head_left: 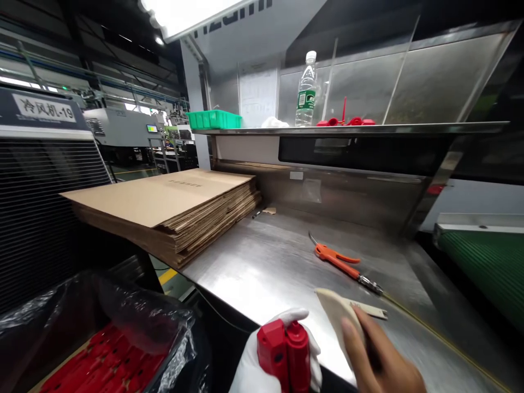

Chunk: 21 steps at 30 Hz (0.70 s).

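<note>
Red plastic part (283, 352) sits low in our view, gripped in our left hand (270, 360), whose white-gloved fingers wrap round its back and sides so that it stands upright above the near edge of the steel table (254, 262). Our bare right hand (380, 360) is just beside it, fingers closed on a beige blade-shaped tool (338, 311) whose tip points up and away from the part; tool and part are close but not touching. Beyond the right hand lie orange-handled cutters (341, 262) on the table. Farther off, beyond the left hand, a stack of flat cardboard (164, 207) rests. Below the left hand, a plastic-lined box holds more red parts (106, 363).
</note>
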{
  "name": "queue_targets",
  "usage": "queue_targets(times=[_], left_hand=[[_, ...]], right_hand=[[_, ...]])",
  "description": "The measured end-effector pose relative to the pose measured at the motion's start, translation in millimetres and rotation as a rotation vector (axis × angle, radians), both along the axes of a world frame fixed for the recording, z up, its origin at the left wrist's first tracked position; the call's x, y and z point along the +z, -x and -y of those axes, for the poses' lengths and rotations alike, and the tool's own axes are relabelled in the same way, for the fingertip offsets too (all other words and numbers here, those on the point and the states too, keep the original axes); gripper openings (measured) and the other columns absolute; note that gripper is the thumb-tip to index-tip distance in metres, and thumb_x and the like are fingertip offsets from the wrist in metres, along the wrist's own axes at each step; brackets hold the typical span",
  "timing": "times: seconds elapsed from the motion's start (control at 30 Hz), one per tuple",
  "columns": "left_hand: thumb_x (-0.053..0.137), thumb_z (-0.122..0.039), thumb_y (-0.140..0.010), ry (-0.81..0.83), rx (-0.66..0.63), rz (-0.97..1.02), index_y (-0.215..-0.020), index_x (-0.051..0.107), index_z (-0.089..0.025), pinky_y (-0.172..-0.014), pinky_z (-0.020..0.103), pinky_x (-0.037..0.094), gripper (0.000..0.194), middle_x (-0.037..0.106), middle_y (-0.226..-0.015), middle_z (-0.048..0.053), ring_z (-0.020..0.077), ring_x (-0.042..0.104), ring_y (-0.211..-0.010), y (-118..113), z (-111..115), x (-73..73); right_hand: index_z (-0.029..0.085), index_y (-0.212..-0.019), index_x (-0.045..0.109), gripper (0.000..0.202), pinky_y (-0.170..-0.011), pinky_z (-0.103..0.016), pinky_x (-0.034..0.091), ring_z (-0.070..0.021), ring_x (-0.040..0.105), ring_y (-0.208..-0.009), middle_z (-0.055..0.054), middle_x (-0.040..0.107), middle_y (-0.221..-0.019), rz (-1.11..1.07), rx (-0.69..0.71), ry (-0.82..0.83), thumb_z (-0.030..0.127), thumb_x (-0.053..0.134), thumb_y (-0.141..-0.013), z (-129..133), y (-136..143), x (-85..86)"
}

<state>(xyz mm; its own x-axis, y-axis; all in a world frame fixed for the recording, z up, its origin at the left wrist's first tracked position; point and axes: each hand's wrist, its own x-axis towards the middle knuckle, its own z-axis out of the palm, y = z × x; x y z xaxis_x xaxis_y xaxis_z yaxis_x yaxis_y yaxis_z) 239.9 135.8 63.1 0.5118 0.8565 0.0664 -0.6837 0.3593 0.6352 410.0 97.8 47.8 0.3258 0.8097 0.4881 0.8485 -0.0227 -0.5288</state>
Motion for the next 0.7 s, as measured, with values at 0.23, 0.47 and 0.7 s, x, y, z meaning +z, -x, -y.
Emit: queue_targets(times=[0.23,0.47,0.7], left_hand=[[0.073,-0.022,-0.074,-0.212,-0.021,0.168,-0.127,0.064,-0.022,-0.065,0.040,0.050,0.054,0.070,-0.099,0.014,0.0305,0.070,-0.076,5.8,-3.0,-14.1],[0.023,-0.069,-0.094,0.020,-0.135,0.280,-0.143,0.045,-0.024,-0.059,0.039,0.049,0.069,0.070,-0.092,0.015,0.0295,0.069,-0.068,12.2,-14.7,-29.4],[0.030,-0.073,-0.091,0.131,-0.070,0.238,-0.119,0.061,-0.023,-0.057,0.037,0.049,0.065,0.069,-0.085,0.010,0.0285,0.068,-0.065,25.8,-22.5,-29.1]], right_hand=[[0.026,-0.152,0.033,0.055,-0.102,-0.036,0.046,-0.0232,0.056,-0.123,-0.008,0.058,-0.136,0.236,0.230,0.450,0.038,0.045,-0.100,-108.2,-78.2,29.6],[0.023,-0.139,0.048,0.059,-0.105,-0.055,0.042,-0.0311,0.048,-0.127,-0.010,0.046,-0.144,0.389,0.065,0.821,0.027,0.072,-0.086,-174.5,-155.3,14.0],[0.017,-0.114,0.059,0.027,-0.109,-0.054,0.030,-0.0309,0.043,-0.128,-0.012,0.057,-0.125,0.569,0.007,0.557,0.017,0.054,-0.088,-172.1,-136.9,32.9]])
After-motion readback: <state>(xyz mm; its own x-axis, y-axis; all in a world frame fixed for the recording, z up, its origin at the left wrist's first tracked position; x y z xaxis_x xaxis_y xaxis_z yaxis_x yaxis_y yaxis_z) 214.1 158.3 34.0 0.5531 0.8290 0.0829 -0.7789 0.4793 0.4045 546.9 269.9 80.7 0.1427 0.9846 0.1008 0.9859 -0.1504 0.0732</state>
